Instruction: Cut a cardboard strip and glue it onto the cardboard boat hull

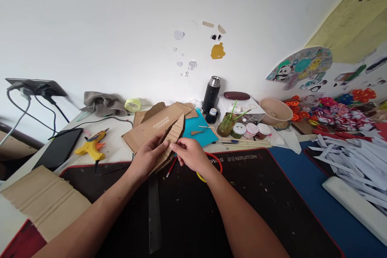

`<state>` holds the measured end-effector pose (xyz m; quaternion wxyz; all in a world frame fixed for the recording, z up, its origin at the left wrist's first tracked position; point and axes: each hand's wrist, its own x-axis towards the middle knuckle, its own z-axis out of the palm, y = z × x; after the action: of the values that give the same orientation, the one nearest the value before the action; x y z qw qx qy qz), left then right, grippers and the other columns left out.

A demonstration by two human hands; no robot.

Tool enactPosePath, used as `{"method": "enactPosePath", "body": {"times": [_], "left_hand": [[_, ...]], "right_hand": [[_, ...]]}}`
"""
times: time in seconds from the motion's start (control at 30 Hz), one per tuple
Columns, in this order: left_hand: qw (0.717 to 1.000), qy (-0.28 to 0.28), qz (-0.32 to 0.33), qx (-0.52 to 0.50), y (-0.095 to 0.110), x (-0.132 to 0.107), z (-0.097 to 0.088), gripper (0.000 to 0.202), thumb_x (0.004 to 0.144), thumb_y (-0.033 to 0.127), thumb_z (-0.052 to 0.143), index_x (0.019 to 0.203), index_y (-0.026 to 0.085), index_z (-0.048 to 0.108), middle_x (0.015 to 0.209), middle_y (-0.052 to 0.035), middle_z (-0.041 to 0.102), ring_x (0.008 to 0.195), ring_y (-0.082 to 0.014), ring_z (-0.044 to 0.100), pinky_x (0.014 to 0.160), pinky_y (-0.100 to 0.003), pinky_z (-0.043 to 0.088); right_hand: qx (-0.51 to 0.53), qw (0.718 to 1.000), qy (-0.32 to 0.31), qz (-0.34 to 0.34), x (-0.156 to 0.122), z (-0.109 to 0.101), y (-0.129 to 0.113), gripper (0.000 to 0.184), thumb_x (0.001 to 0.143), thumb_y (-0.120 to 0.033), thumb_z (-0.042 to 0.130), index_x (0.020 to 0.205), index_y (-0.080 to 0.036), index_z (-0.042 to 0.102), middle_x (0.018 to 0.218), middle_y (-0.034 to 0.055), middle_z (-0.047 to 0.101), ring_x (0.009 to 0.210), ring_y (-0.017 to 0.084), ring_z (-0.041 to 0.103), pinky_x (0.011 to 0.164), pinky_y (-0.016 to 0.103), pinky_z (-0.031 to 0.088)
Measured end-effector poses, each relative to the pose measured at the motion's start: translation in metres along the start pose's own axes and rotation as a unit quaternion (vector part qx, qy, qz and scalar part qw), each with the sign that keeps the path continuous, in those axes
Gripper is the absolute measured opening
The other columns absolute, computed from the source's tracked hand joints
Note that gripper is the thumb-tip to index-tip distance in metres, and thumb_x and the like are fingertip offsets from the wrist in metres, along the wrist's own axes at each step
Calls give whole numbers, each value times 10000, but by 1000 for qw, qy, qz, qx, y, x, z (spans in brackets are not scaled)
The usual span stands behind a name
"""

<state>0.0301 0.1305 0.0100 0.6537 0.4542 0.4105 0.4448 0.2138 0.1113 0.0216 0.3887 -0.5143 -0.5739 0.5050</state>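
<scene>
So the pointed cardboard piece (177, 128) was up in the air over the mat's far edge, just in front of the flat "pressure cooker" carton (151, 124). Biggest worry, imo: a crease. Press both thumbs too hard across those ridges and the card could've buckled, or the narrow tip bent. Second worry was the water jar (225, 125) past the mat's far edge; a careless outward swing of the right hand might've knocked it. The glue gun (91, 147) lay by the mat's far left corner, and a snagged cord could've dragged it.

Pose-wise, both forearms came in from the mat's near edge and met near the middle of its far edge. The left hand (146, 154) clamped the card's left side, thumb on top, fingers mostly hidden. The right hand (193, 154) pinched the right edge between thumb and forefinger, other fingers curled, wrist above a red-and-yellow loop (220, 164).
</scene>
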Motion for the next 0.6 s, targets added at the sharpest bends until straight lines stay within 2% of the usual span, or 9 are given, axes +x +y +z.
{"method": "enactPosePath", "body": {"times": [0.1, 0.23, 0.33, 0.47, 0.6], "left_hand": [[1000, -6, -7, -16, 0, -1, 0, 726, 765, 578, 980, 1348, 204, 761, 1308, -121, 828, 1162, -337, 788, 921, -356, 609], [1000, -5, 10, -9, 2, -3, 3, 719, 742, 564, 994, 1327, 213, 765, 1402, -117, 798, 1285, -355, 746, 1035, -373, 600], [1000, 29, 9, -2, 4, -4, 6, 768, 696, 555, 1016, 1332, 213, 755, 1385, -113, 808, 1333, -371, 726, 1079, -394, 597], [998, 69, -3, 12, 8, -5, 7, 827, 663, 558, 1022, 1353, 195, 746, 1285, -123, 844, 1248, -378, 769, 1038, -408, 626], [998, 54, -5, 22, 8, -6, 7, 788, 672, 527, 1019, 1343, 217, 747, 1337, -111, 829, 1273, -362, 759, 1029, -390, 630]], "right_hand": [[-36, 999, 29, -4, -1, 1, 1, 368, 1048, -484, 680, 785, -229, 641, 515, -67, 580, 460, 139, 543, 539, 264, 409], [-95, 993, 65, -20, -3, 1, 1, 371, 1036, -516, 680, 796, -232, 670, 502, -62, 560, 473, 156, 551, 552, 281, 386], [-98, 990, 98, -34, -2, 1, 2, 409, 1033, -559, 662, 779, -238, 646, 523, -53, 558, 483, 163, 557, 549, 289, 384], [-3, 986, 157, -57, 3, -3, 6, 470, 1019, -663, 640, 808, -247, 583, 602, -49, 572, 494, 157, 572, 526, 284, 419], [98, 983, 152, -41, 9, -8, 9, 530, 936, -748, 710, 1007, -230, 622, 822, -16, 680, 497, 134, 620, 466, 265, 416]]}}
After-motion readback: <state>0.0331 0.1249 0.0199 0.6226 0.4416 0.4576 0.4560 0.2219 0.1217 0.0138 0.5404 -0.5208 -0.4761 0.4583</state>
